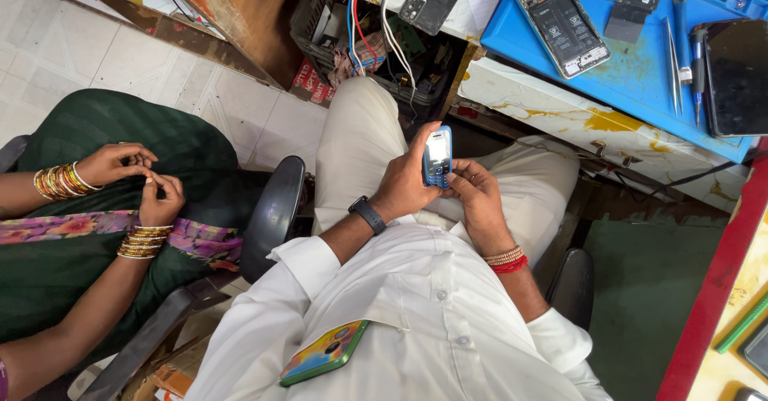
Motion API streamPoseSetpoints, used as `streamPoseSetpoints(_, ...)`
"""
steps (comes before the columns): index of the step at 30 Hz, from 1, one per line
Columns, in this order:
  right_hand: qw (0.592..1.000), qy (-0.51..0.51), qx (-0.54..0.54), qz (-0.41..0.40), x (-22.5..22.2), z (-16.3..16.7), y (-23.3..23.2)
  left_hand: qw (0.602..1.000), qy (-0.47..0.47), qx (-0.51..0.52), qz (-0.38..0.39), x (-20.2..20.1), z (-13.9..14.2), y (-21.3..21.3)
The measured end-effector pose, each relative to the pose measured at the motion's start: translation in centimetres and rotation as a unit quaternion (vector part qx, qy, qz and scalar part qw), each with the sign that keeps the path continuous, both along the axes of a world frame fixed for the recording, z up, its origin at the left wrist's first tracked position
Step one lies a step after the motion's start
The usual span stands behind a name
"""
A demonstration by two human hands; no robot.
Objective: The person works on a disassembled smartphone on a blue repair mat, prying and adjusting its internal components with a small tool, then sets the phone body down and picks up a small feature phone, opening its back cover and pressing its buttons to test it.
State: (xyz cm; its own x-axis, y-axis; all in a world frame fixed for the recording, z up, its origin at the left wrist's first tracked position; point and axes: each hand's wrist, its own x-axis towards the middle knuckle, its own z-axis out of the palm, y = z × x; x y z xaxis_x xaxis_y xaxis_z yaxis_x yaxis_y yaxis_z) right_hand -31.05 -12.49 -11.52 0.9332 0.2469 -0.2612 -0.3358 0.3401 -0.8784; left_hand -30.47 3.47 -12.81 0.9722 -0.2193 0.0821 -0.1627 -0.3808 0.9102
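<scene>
Head view is showing me both hands meeting over the lap: my left hand [406, 186] is wrapping around a small blue keypad phone [437, 157], holding it upright, while my right hand [478, 195] is curling against its lower edge, thumb touching the keys. A blue work mat [632, 73] is sitting on the bench beyond, carrying an opened smartphone [560, 22] and tweezers [674, 65]. Another person's hands [142, 181] are resting well apart on my left.

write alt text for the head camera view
Seen from above, a seated person in white holds a small blue keypad phone in the left hand, right hand on its keys. Another person sits alongside; an opened phone lies on a blue mat.
</scene>
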Motion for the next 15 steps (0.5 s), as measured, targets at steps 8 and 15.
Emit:
streamPoseSetpoints(8,0.992,-0.089,-0.09,0.022,-0.4,0.6,0.3,0.998,-0.054,0.02,-0.001,0.0,-0.4,0.0)
streamPoseSetpoints(15,0.992,-0.076,-0.101,0.031,-0.4,0.8,0.3,1.0,-0.01,-0.006,0.006,-0.1,0.7,-0.1)
